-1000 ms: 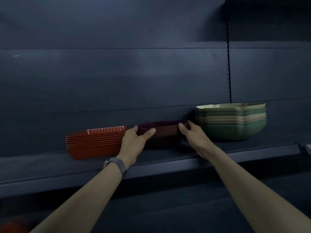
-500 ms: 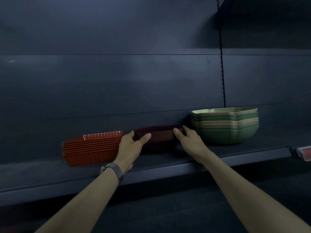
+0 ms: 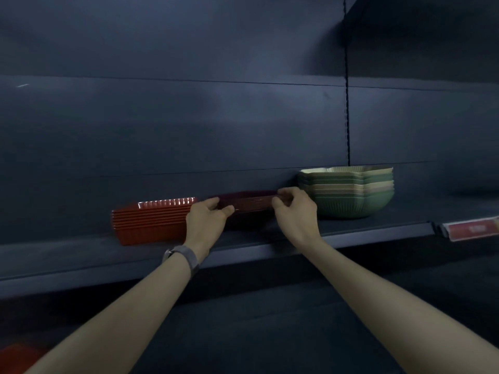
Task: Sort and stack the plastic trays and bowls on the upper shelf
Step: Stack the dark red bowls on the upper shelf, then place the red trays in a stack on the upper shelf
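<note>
Gripping trays (image 3: 251, 205): L hand (image 3: 206, 220), R hand (image 3: 295, 215).

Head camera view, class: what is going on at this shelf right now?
A person is working at the upper shelf. The left hand and the right hand each grip one end of a stack of dark maroon trays. That stack is between a stack of red trays on its left and a stack of green and beige bowls on its right. In this dim light I cannot tell whether it touches either neighbour.
</note>
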`<state>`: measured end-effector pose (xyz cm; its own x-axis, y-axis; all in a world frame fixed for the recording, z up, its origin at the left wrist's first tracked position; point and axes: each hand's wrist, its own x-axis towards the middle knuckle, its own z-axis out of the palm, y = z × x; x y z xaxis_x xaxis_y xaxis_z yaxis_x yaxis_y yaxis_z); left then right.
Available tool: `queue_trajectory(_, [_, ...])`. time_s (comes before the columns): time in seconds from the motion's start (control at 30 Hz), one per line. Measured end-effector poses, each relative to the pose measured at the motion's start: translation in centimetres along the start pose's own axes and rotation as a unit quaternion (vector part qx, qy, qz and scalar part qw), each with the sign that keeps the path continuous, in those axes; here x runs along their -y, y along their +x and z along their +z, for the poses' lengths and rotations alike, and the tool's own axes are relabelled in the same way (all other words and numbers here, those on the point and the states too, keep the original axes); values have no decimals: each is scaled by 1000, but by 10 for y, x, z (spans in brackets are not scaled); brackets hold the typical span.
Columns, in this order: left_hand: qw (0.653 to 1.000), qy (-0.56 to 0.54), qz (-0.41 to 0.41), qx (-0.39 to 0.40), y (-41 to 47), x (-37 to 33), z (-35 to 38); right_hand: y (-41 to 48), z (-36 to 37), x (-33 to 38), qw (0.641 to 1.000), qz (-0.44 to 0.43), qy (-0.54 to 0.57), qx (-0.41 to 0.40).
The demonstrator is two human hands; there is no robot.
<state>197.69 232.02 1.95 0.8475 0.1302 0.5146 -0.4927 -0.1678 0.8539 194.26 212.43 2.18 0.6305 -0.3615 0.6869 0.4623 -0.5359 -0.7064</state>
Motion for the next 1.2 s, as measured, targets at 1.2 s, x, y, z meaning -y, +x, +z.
queue_trajectory(1.2, [896, 356, -213, -159, -192, 188, -446, -304, 358, 71, 844, -18, -2, 537])
